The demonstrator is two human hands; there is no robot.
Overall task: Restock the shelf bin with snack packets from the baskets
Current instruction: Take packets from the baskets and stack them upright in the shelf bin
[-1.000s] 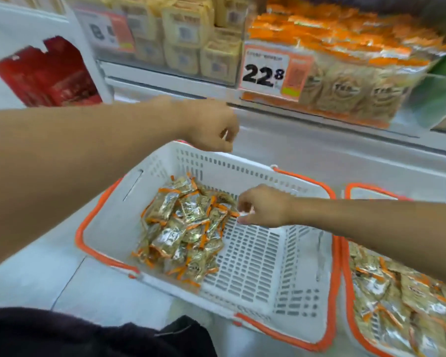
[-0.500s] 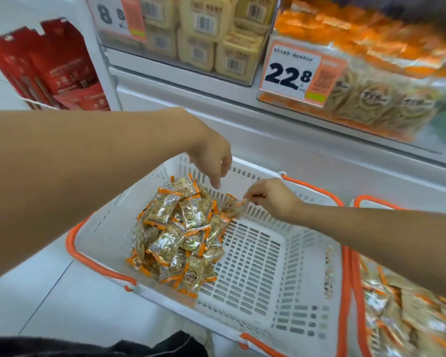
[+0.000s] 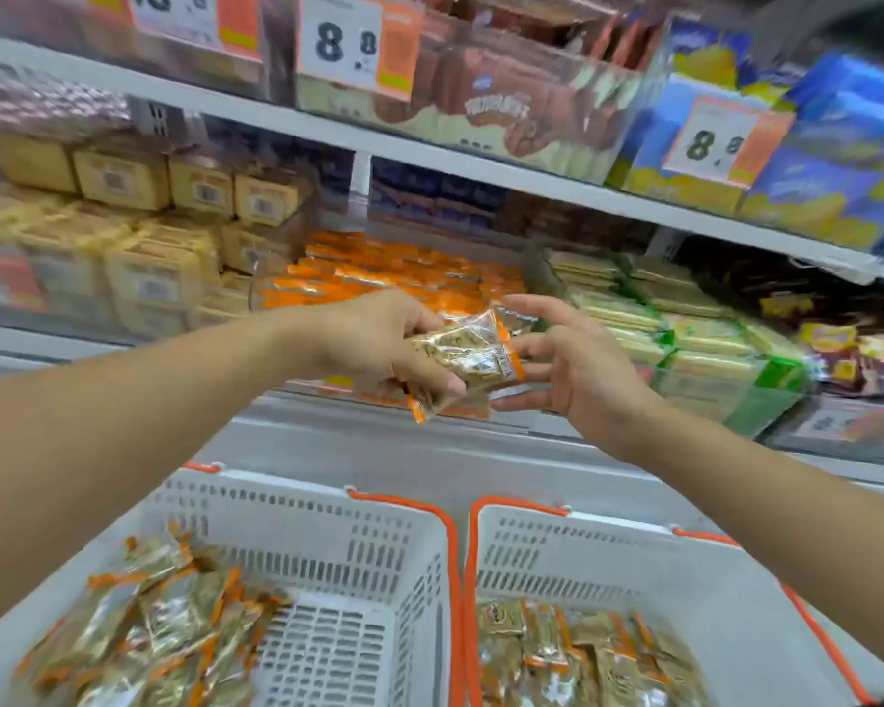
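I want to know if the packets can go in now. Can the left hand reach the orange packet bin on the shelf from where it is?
Probably yes. The left hand, holding snack packets, is raised just before the orange packet bin, whose top looks open. Only the right hand is near, beside it, not in the way.

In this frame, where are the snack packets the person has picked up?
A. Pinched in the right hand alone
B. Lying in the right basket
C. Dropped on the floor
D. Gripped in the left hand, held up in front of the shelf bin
D: the left hand grips the snack packets before the shelf bin, while the right hand is open beside them.
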